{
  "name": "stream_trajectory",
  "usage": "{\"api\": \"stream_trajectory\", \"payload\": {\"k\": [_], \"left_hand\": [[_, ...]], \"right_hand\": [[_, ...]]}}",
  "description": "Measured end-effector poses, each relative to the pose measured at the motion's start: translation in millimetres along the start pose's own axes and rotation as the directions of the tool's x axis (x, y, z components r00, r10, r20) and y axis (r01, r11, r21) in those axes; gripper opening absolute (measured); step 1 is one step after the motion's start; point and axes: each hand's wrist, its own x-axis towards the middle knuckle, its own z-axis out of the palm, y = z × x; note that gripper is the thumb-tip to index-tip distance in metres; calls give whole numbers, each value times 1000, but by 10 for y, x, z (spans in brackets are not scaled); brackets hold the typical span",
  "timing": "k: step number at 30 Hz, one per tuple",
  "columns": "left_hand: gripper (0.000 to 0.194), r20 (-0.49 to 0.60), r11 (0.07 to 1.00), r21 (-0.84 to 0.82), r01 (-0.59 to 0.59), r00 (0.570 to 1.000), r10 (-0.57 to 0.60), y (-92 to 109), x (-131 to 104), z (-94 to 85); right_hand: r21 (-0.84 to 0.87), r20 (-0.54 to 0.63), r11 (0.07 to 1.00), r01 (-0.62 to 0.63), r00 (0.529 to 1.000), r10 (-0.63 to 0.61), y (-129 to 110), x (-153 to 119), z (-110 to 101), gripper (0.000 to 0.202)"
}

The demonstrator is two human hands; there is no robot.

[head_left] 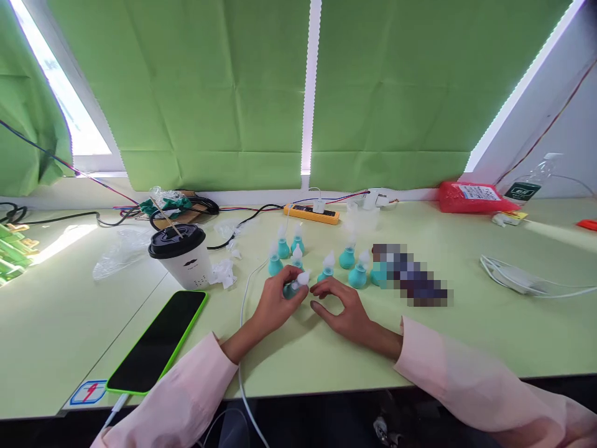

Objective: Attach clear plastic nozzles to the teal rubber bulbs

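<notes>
My left hand is closed around a teal bulb with a clear white tip, tilted to the right. Just right of it, my right hand has its fingers curved and apart, with nothing between them. Similar teal bulbs with pale tips stand upright behind the hands, among them one at the back left, one at the far left, one behind my right hand, and two further right. Another teal bulb lies partly under a pixelated patch.
A lidded paper cup and a black phone with a green edge are on the left. A white cable runs beside my left hand. An orange power strip, red package and plastic bottle sit at the back.
</notes>
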Motion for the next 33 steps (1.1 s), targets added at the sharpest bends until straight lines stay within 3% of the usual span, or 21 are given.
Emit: {"api": "stream_trajectory", "payload": {"k": [4,9,14,19,26,33], "left_hand": [[19,58,998,69,-16,998,12,-20,-3,24],[23,215,972,128,-196,962,166,23,-50,13],[25,299,930,258,-260,937,179,38,-79,17],[30,317,882,361,-304,929,191,26,-77,38],[28,350,836,429,-344,916,197,-4,-81,46],[27,307,844,428,-325,930,202,-33,-84,41]], "right_hand": [[67,75,996,-63,995,58,29,-33,26,12],[227,105,950,-212,976,192,47,-8,-41,14],[256,209,915,-311,942,262,90,13,-48,36],[330,230,881,-339,934,273,92,-11,-12,40],[303,296,882,-361,915,273,99,-5,-10,38],[475,375,687,-550,833,407,81,16,38,42]]}}
